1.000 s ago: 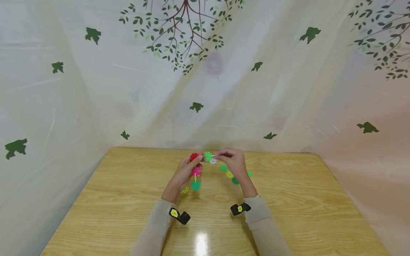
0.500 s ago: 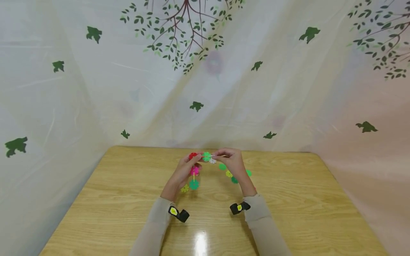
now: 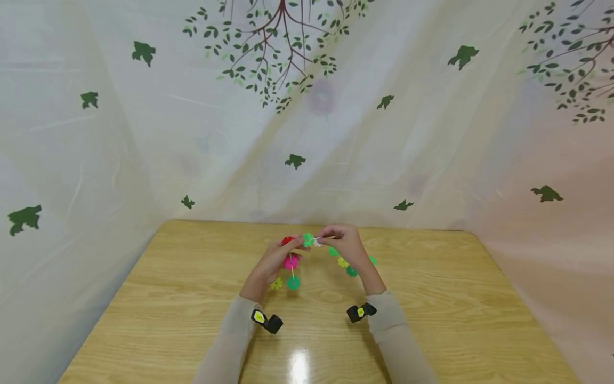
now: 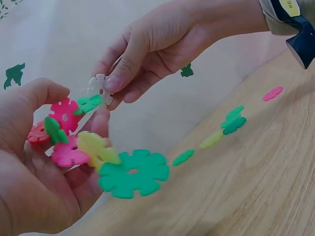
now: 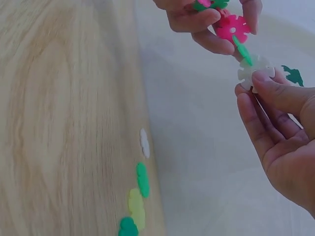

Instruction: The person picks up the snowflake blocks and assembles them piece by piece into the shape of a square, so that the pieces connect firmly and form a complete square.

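My left hand (image 3: 274, 261) holds a joined string of notched plastic flower discs. The string includes a red disc (image 4: 38, 132), a pink disc (image 4: 64, 117), a yellow disc (image 4: 96, 147) and, at its near end, a big teal disc (image 4: 134, 174). At the far end a small green disc (image 5: 242, 50) stands edge-on between the pink one and a white disc (image 5: 246, 74). The right hand (image 5: 285, 118) pinches that white disc between thumb and fingers, its edge right at the green disc. Both hands are raised over the far part of the table.
Loose discs lie in a rough line on the wooden table (image 3: 431, 309), among them a green disc (image 4: 183, 157), a yellow disc (image 4: 211, 140), a pink disc (image 4: 272, 93) and another white disc (image 5: 144, 142). A printed curtain (image 3: 230, 160) hangs behind the table's back edge.
Both hands keep their grip and shift only slightly. The joined discs drift a little left and tilt, and the white disc comes closer behind the green one in the head view.
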Tool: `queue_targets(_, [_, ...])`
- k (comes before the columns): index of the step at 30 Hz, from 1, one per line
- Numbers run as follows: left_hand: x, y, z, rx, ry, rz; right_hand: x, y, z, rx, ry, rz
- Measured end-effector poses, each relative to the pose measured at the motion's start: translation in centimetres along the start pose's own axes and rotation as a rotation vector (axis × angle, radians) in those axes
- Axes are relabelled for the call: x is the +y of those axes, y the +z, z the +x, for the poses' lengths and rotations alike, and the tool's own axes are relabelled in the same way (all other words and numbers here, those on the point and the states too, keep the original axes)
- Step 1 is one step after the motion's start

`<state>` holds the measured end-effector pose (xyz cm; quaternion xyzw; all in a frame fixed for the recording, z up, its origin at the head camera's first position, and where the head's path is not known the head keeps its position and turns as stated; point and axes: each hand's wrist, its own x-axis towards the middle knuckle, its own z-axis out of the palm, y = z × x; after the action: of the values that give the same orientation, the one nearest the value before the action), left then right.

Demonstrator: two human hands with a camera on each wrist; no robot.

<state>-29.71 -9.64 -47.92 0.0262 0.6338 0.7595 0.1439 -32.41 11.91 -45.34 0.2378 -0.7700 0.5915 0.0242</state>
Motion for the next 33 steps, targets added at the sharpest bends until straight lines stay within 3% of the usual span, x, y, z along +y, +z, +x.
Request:
queue_targets(4, [-0.5,-0.1,0.1,-0.059,-0.049,0.045,0.2,-0.5,-0.3,-0.043,0.058,-0.040])
queue_targets(8, [-1.2,0.1,0.3,-0.072,-0.030,0.101,0.7,-0.8,-0.6,-0.093,0.105,-0.080])
queue_targets(12, [-1.9,0.6,0.3,-0.039,-0.007,0.120,1.0,-0.8,-0.9,-0.130,0.112,-0.116])
queue_targets(23, [-2.4,1.7,0.4,0.070,0.032,0.136,0.3,-1.7,-0.5,-0.227,0.029,-0.214])
queue_targets(27, [-2.5,1.8,0.4,0.073,0.034,0.133,0.3,-2.9,0.3,-0.211,-0.001,-0.268])
queue_targets(33, [-2.1,1.3,0.5,0.082,0.044,0.168,1.1,-3.3,2.3,-0.169,0.071,-0.256])
